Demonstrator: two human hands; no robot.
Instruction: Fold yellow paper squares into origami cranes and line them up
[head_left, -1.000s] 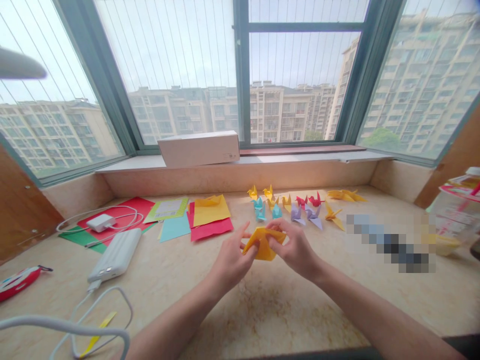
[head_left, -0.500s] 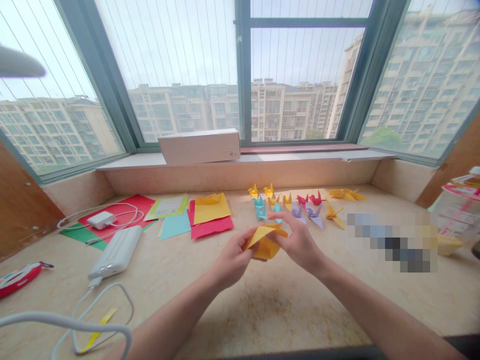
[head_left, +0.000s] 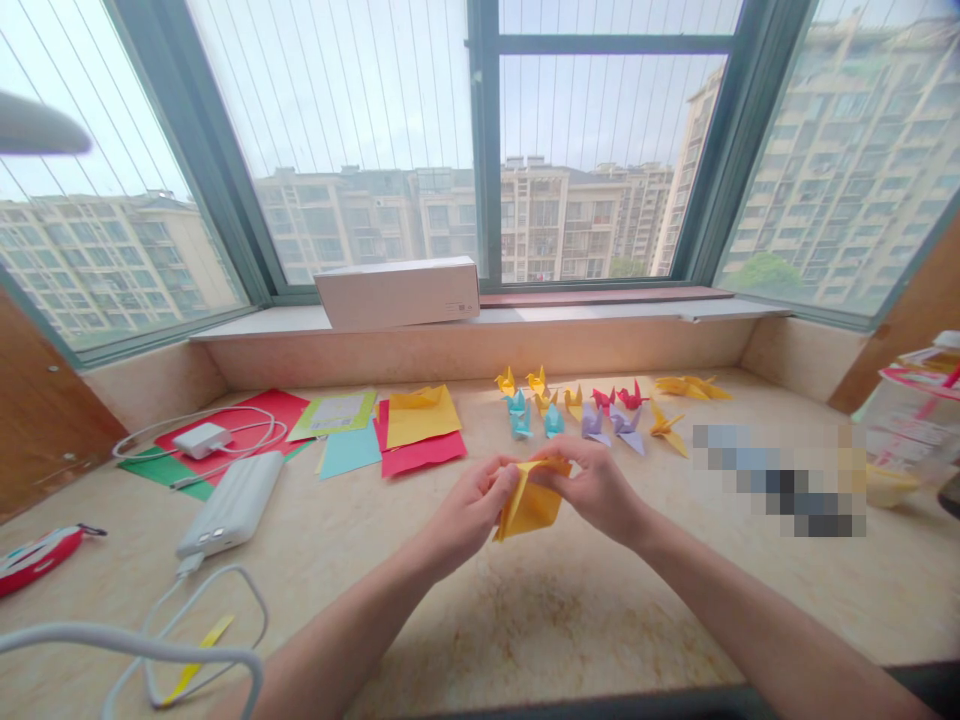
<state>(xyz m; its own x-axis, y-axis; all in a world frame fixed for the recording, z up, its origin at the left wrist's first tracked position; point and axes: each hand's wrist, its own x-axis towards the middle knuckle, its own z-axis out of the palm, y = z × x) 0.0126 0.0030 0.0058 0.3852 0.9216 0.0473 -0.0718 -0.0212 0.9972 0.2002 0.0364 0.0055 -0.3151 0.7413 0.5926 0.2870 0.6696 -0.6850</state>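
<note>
Compared with the earlier frame, the folded yellow paper (head_left: 534, 503) is turned so that one tip now points downward, and the right fingers are shifted onto its upper edge. It is pinched at the left by the left hand (head_left: 471, 508) and at the upper right by the right hand (head_left: 602, 492), held over the stone counter (head_left: 465, 640) near the paper birds (head_left: 574, 403).

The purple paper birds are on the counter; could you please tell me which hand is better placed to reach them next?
Probably the right hand: the purple birds lie just beyond it, while the left hand is farther away. Both hands hold the folded yellow paper.
</note>
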